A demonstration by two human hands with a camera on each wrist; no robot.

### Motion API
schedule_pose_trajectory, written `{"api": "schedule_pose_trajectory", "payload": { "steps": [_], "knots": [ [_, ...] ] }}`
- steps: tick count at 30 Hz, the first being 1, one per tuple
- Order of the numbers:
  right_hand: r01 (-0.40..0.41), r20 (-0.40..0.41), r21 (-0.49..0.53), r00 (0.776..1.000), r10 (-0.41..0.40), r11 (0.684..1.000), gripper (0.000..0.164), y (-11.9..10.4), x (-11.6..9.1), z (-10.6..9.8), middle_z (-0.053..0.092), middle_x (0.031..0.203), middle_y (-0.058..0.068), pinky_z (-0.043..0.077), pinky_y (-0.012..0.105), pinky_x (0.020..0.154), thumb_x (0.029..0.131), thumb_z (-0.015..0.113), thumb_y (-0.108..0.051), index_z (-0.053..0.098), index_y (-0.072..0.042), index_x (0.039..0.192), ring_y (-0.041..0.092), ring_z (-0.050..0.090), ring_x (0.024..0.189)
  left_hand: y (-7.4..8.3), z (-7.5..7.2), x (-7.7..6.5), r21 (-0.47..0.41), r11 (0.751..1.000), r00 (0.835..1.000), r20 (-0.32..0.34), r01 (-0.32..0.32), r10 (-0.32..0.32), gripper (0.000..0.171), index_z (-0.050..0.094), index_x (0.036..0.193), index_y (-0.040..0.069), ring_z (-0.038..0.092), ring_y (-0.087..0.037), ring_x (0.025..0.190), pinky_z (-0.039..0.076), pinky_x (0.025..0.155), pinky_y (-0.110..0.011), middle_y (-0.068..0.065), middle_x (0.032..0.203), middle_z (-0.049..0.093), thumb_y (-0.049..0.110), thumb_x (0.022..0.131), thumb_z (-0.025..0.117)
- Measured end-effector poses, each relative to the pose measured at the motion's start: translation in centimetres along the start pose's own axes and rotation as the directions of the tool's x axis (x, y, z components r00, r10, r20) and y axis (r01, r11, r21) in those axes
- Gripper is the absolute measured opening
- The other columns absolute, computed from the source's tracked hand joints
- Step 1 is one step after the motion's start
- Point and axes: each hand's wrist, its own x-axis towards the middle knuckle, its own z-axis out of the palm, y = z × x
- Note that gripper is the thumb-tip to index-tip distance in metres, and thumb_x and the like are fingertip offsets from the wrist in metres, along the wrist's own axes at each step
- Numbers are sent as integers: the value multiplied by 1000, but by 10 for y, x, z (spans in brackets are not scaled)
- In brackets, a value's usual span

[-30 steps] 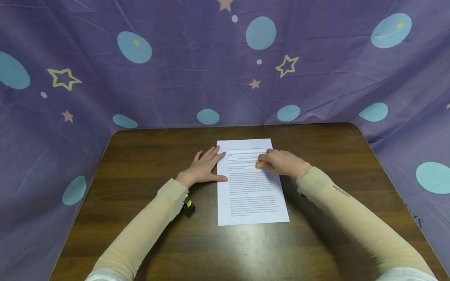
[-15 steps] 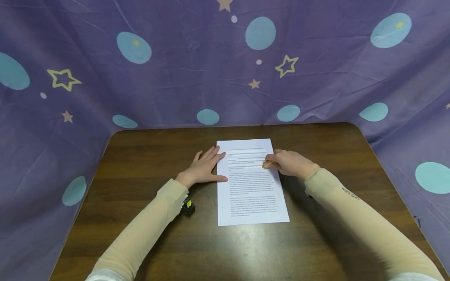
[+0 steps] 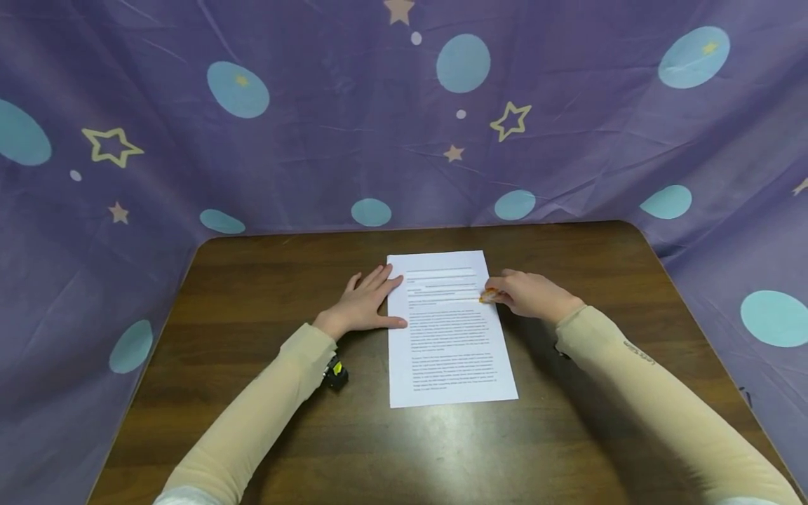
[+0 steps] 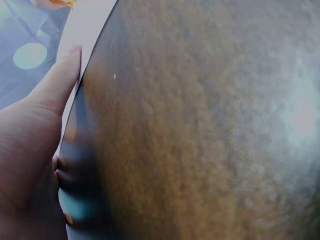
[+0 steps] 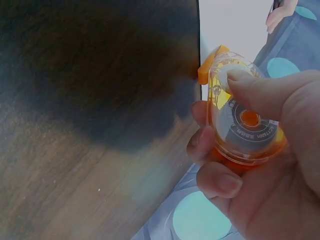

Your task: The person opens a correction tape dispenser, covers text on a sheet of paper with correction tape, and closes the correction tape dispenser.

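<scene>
While my spread left hand (image 3: 362,305) touches the sheet (image 3: 451,351), my right hand (image 3: 535,294) grips the dispenser (image 5: 245,130). Both are near the surface's (image 3: 271,273) far edge.

And across goes the right hand (image 3: 533,294), sliding rightward and taking the clear-and-orange dispenser (image 5: 250,136) along with it! A second ago the dispenser sits over the printed lines; half a second on, it is nearer the edge; now it's right at the sheet's (image 3: 449,351) right-hand margin. The right sleeve (image 3: 637,379) swings outward too, and the head view tips slightly, dropping the patterned curtain (image 3: 303,168) a touch lower.
</scene>
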Motion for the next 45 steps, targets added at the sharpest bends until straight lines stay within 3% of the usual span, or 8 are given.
{"api": "schedule_pose_trajectory", "payload": {
  "steps": [5, 13, 18, 32, 45],
  "knots": [
    [-6, 22, 15, 1000, 5, 1000, 19, -1, -1, 1, 61, 86, 5, 51, 37, 63, 93, 72, 2, 70, -5, 111, 17, 54, 68, -1, 2, 1, 1, 1000, 1000, 5, 0, 0, 104, 21, 168, 17, 1, -30, 162, 3, 123, -65, -13, 175, 2, 69, 91, 67],
    [-6, 62, 149, 998, -3, 989, 17, -3, 11, -3, 63, 89, 3, 45, 33, 66, 101, 68, -8, 68, -5, 118, 14, 49, 72, 2, 1, 0, -1, 1000, 1000, 1, 8, -8, 103, 21, 168, 17, 1, -30, 162, 2, 123, -65, -12, 175, 2, 66, 92, 68],
    [13, 69, 125, 997, -21, 992, 20, -17, 26, -5, 67, 95, 6, 49, 35, 69, 101, 68, -10, 68, -7, 120, 15, 52, 74, 2, 0, 1, 4, 1000, 1000, 2, 9, -9, 103, 21, 168, 18, 2, -30, 162, 2, 124, -65, -12, 175, 2, 67, 91, 68],
    [142, 93, 42, 985, -146, 989, 12, -63, 72, 6, 66, 90, 3, 54, 35, 72, 102, 70, -16, 69, -11, 112, 14, 59, 75, 0, 0, 2, -1, 1000, 1000, 0, -1, 1, 102, 21, 168, 15, 3, -33, 161, 3, 123, -66, -14, 175, 2, 65, 92, 68],
    [152, 115, 28, 981, -155, 988, 12, -81, 93, 21, 68, 92, 5, 57, 37, 72, 100, 71, -14, 68, -9, 111, 14, 62, 75, 1, -1, 2, 4, 1000, 1000, -5, -6, 6, 101, 24, 167, 16, 4, -32, 161, 4, 122, -68, -13, 175, 3, 65, 92, 69]
  ]
}}
